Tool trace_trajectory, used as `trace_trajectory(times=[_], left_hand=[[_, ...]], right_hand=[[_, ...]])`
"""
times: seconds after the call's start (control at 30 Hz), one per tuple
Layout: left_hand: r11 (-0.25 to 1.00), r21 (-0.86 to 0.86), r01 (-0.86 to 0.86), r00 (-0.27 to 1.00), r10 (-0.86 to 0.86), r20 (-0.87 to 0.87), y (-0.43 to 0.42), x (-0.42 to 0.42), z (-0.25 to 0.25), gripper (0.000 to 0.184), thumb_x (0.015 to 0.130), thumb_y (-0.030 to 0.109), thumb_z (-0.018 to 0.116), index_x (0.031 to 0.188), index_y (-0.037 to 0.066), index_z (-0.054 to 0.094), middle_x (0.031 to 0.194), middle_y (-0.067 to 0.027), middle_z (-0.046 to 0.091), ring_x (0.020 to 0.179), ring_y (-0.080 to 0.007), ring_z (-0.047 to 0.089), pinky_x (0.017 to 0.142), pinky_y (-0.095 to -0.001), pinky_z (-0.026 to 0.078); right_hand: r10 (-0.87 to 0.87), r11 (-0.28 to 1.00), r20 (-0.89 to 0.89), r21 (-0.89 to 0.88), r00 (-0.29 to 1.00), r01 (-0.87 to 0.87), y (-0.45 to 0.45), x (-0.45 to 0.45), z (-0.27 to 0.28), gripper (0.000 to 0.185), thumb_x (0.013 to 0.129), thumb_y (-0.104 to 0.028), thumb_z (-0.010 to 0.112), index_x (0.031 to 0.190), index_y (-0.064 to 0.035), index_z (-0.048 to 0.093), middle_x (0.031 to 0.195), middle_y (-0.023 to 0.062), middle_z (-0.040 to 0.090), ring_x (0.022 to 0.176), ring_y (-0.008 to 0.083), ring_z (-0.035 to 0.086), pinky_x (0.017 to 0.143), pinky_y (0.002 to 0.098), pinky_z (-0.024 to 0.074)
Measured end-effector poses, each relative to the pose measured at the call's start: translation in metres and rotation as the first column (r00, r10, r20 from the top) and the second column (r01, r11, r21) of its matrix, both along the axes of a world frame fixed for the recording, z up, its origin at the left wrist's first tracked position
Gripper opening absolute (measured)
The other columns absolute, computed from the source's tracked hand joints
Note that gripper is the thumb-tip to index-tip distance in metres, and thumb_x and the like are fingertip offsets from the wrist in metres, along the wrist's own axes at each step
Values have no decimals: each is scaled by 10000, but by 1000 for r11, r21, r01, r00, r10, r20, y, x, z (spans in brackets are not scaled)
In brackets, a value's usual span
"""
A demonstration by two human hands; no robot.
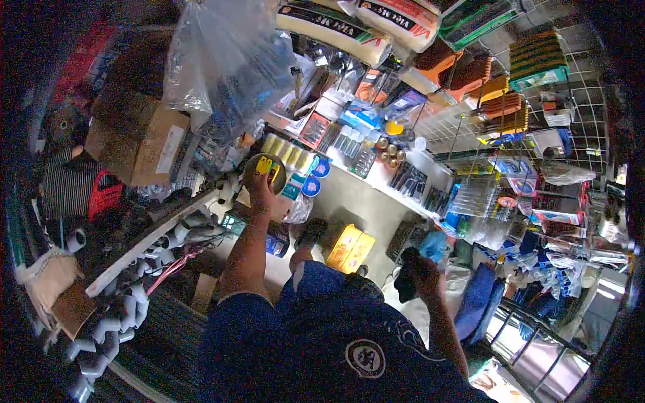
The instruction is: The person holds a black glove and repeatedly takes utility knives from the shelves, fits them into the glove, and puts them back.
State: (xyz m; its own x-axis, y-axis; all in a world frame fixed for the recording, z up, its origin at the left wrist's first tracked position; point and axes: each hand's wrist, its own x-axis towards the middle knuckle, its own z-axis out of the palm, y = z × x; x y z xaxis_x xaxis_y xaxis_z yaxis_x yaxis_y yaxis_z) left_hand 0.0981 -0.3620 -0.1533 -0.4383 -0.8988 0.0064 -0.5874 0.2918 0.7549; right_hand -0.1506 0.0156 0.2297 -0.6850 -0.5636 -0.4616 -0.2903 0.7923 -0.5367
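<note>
My left hand (261,195) reaches forward, its fingers closed on a small yellow object (267,166) with dark marks, too small to identify. Right behind that object is a round, dark brownish disc-shaped thing (252,176); whether they touch, I cannot tell. Pale yellow rolls (287,152) stand just beyond, with blue round-lidded tubs (311,186) to their right. Down at my right side, my right hand (426,277) is closed around a soft-looking black bundle (406,279), its exact kind unclear.
A yellow box (350,248) lies on the floor before me. Grey pipe fittings (134,302) and a cardboard box (144,144) fill the left. Brushes (504,107) and packaged goods hang on a wire rack (443,138) at right. A clear plastic bag (225,60) hangs overhead.
</note>
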Motion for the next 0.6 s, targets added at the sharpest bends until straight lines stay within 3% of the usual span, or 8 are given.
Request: trace_trajectory(times=[0.03, 0.1, 0.17, 0.27, 0.37, 0.43, 0.53, 0.6], left_hand=[[998, 33, -53, 996, 55, -70, -2, -2, -8, 445, 862, 120, 613, 1279, 59, 468, 1245, -242, 518, 1212, -434, 453, 1020, -518, 357], [965, -250, 83, 943, 5, 334, -5, 2, -15, 434, 853, 131, 631, 1258, 64, 488, 1242, -234, 528, 1207, -424, 468, 1021, -513, 359], [969, -242, 50, 955, 25, 296, -4, -4, -14, 426, 832, 144, 662, 1224, 67, 516, 1225, -232, 545, 1191, -407, 490, 1021, -508, 362], [963, -265, 40, 956, 40, 289, -4, -5, -14, 441, 822, 149, 674, 1226, 63, 521, 1224, -224, 553, 1187, -395, 496, 1017, -509, 368], [966, -256, 28, 938, 63, 340, -1, -8, -11, 444, 823, 148, 673, 1231, 61, 521, 1211, -217, 564, 1169, -387, 509, 993, -511, 387], [961, -274, 43, 925, 65, 374, -2, -11, -2, 446, 827, 147, 668, 1239, 63, 517, 1195, -216, 574, 1147, -392, 526, 967, -509, 408], [997, -78, -21, 942, 46, 332, -4, -12, -4, 427, 840, 159, 654, 1236, 72, 519, 1170, -220, 586, 1104, -399, 551, 928, -497, 437], [997, -51, -59, 944, 72, 323, -5, -12, -20, 428, 851, 168, 641, 1249, 80, 511, 1158, -219, 594, 1065, -402, 572, 903, -493, 454]], right_hand=[[-80, 997, 91, -2, 993, 81, -4, 5, 7, 270, 837, -206, 696, 1055, -55, 643, 994, 131, 688, 879, 247, 680, 751, 346, 532], [-144, 989, 141, 29, 979, 142, 16, 5, -6, 313, 823, -213, 706, 1092, -66, 638, 1004, 125, 688, 897, 247, 678, 772, 349, 530], [-180, 983, 164, 54, 970, 174, 24, 5, -12, 324, 817, -222, 712, 1099, -79, 640, 998, 120, 690, 893, 246, 680, 779, 354, 529], [-12, 992, -54, 123, 998, 19, 46, -2, -26, 339, 798, -222, 731, 1093, -83, 638, 965, 120, 696, 872, 249, 684, 774, 355, 531], [-153, 984, -16, 89, 988, 154, 52, -4, -23, 348, 789, -214, 738, 1093, -81, 634, 967, 121, 696, 868, 257, 686, 770, 360, 532], [-115, 984, -95, 126, 989, 127, 57, -8, -24, 350, 785, -202, 740, 1090, -72, 630, 959, 122, 698, 867, 251, 686, 768, 361, 532], [-110, 988, -135, 94, 985, 123, 64, -12, -28, 351, 777, -199, 745, 1079, -65, 627, 943, 122, 700, 859, 247, 686, 761, 366, 532], [-143, 987, -120, 61, 982, 151, 65, -12, -28, 355, 772, -202, 750, 1072, -60, 625, 931, 124, 700, 852, 248, 687, 756, 371, 532]])
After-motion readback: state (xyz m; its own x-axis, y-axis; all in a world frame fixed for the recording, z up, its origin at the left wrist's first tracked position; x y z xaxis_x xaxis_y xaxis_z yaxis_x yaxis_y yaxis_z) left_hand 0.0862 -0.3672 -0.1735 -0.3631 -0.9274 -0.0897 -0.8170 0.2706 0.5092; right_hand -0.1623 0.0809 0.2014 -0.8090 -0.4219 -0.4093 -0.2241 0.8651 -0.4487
